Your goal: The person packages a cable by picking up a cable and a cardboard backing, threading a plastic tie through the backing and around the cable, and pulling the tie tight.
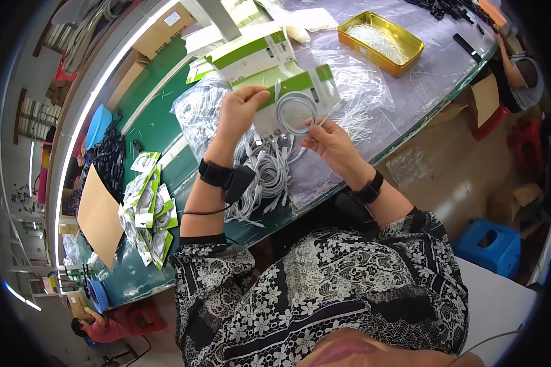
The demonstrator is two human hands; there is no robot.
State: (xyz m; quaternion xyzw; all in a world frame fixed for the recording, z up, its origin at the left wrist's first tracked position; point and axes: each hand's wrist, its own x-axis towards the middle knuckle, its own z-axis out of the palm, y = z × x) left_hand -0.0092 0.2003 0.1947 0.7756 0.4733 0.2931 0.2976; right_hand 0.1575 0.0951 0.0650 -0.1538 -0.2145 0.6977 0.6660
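Note:
In front of me I hold up a green-and-white packaging card (326,98) with a coiled white cable (279,115) against its face. My left hand (239,111) is closed in a pinch at the card's upper left edge. Lower right, my right hand (333,145) pinches the cable coil between thumb and fingers, close to the card's bottom edge. Below both hands, loose coiled white cables (266,177) lie heaped at the table edge. Left of them is a clear bag of white cables (199,107). Behind the card stands a box of green-and-white cards (254,58).
Packed cable cards (147,211) are piled at the left beside a brown cardboard sheet (99,214). A gold tin (403,68) with thin white strips stands far right; more white strips (355,122) lie nearby. A blue stool (488,244) is right. Other people (526,79) sit around.

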